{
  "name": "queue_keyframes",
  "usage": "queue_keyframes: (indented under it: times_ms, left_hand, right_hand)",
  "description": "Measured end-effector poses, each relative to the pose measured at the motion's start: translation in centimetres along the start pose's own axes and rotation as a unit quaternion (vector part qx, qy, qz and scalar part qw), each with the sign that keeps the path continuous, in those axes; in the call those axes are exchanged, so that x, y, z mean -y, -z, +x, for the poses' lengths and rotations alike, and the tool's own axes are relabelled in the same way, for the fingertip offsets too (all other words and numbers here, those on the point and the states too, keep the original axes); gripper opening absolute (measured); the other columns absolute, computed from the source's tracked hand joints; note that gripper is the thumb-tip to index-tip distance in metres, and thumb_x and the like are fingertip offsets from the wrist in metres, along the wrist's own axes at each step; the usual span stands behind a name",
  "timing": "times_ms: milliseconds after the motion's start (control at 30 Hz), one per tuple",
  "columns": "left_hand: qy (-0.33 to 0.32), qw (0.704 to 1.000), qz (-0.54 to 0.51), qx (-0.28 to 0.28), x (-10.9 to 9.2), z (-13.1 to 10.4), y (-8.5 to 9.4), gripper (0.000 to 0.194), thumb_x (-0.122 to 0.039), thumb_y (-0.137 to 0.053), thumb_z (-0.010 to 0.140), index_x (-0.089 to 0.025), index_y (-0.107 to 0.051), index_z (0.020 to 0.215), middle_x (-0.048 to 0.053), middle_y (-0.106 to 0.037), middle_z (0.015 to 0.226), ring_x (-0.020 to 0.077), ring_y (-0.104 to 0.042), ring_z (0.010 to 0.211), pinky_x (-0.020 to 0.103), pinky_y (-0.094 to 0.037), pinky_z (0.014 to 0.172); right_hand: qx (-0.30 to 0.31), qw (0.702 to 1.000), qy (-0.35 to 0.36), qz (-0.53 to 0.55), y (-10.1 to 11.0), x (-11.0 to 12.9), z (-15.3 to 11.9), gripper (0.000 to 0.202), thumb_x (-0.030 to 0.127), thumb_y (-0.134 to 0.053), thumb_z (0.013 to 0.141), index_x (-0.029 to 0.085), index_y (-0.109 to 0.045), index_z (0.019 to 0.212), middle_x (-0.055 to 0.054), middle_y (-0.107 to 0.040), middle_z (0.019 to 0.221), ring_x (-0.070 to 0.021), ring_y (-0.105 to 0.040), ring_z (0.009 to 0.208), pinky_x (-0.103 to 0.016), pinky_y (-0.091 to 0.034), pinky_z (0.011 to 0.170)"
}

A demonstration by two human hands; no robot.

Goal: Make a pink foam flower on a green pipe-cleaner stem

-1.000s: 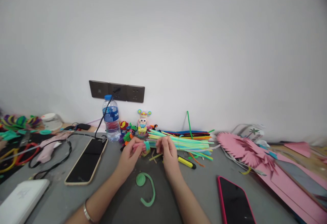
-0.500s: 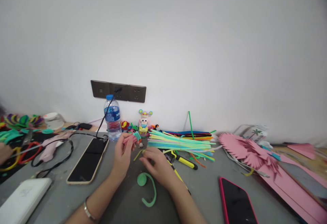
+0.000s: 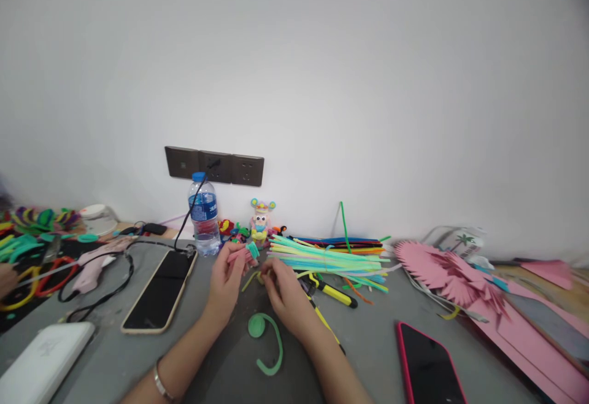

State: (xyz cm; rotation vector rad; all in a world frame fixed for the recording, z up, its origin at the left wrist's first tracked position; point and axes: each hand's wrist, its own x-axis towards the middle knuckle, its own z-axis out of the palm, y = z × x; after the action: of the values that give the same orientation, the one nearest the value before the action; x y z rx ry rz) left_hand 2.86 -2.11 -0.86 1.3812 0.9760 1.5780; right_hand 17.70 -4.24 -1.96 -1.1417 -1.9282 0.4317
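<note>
Pinched in my left hand point(image 3: 225, 281) is a small pink and teal piece point(image 3: 246, 254) made of fuzzy stems. My right hand point(image 3: 281, 290) is close beside it, fingers closed on the end of a short yellow-green stem point(image 3: 249, 280). Below and between my wrists, a green stem point(image 3: 280, 345) lies on the grey table point(image 3: 230, 364), coiled into a disc at one end and curved like a hook. A bundle of colourful stems point(image 3: 326, 260) lies behind my right hand, with yellow and black pliers point(image 3: 335, 292) partly under it.
A water bottle point(image 3: 204, 217) and a small figurine point(image 3: 260, 220) stand by the wall. Phones point(image 3: 161, 293) point(image 3: 427, 361) lie left and right, a white power bank point(image 3: 46, 361) front left. Pink folded paper point(image 3: 455, 275) is at the right. Another person's hand point(image 3: 7, 280) shows at far left.
The view has shifted slightly. My right hand's fingers have drawn up and turned a little around the yellow-green stem. My left hand still holds the pink and teal piece.
</note>
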Motion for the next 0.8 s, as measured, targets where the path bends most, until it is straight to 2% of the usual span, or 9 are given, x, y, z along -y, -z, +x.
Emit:
queue_keyframes:
  times_ms: [133, 333, 533, 800]
  left_hand:
    - [0.006, 1.0, 0.016, 0.011, 0.26, -0.04, 0.08, 0.022, -0.039, -0.053, 0.087, -0.018, -0.058, 0.09, 0.0, -0.064, 0.069, 0.0143, -0.059, 0.062, 0.023, -0.047, 0.057]
    - [-0.001, 0.997, 0.043, 0.056, 0.53, -0.28, -0.04, 0.022, -0.036, -0.052, 0.088, -0.018, -0.063, 0.096, 0.003, -0.068, 0.077, 0.0166, -0.064, 0.07, 0.024, -0.05, 0.063]
    - [-0.012, 0.993, 0.067, 0.096, 0.71, -0.33, 0.04, 0.021, -0.031, -0.053, 0.087, -0.018, -0.066, 0.097, 0.007, -0.071, 0.091, 0.0199, -0.066, 0.081, 0.027, -0.051, 0.071]
    - [-0.015, 0.988, 0.095, 0.117, 0.18, -0.39, -0.12, 0.019, -0.031, -0.053, 0.087, -0.019, -0.066, 0.093, 0.004, -0.069, 0.082, 0.0171, -0.062, 0.067, 0.025, -0.049, 0.063]
  right_hand:
    - [-0.057, 0.997, -0.028, 0.053, -0.18, -0.2, 0.13, 0.027, 0.014, -0.052, 0.087, 0.021, -0.049, 0.112, -0.003, -0.06, 0.088, -0.0183, -0.053, 0.073, -0.031, -0.042, 0.071]
    - [-0.161, 0.98, -0.023, 0.115, 0.65, 0.18, 0.48, 0.017, 0.022, -0.049, 0.089, 0.021, -0.051, 0.106, -0.002, -0.055, 0.082, -0.0173, -0.052, 0.069, -0.029, -0.043, 0.065]
    - [-0.154, 0.986, 0.024, 0.064, 0.56, 0.19, 0.4, 0.018, 0.019, -0.059, 0.084, 0.022, -0.054, 0.101, 0.001, -0.053, 0.075, -0.016, -0.049, 0.063, -0.029, -0.042, 0.062]
    - [-0.167, 0.985, 0.029, 0.044, 0.41, -0.07, 0.46, 0.017, 0.019, -0.063, 0.082, 0.023, -0.056, 0.097, 0.002, -0.052, 0.072, -0.0155, -0.048, 0.06, -0.029, -0.041, 0.061]
